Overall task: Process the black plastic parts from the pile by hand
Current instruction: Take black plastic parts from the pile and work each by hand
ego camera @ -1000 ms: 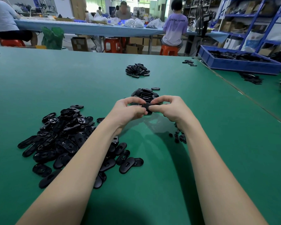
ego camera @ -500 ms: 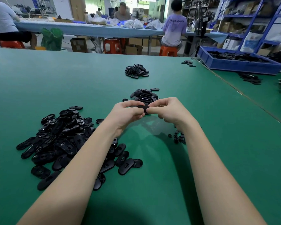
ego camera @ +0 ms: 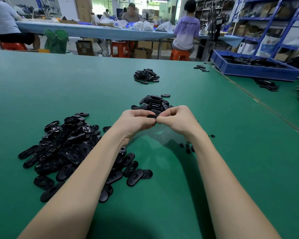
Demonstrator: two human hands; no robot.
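While the big pile [ego camera: 72, 145] lies left of them, both hands pinch one black part [ego camera: 152, 116]. Left hand [ego camera: 136, 122] and right hand [ego camera: 177, 120] have their fingers curled onto its ends.

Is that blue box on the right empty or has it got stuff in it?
Not empty. The blue bin holds black parts heaped above its rim.

Glossy black oval plastic parts [ego camera: 66, 149] lie on a plain green table mat [ego camera: 59, 87]; the plastic crate [ego camera: 252, 70] is blue.
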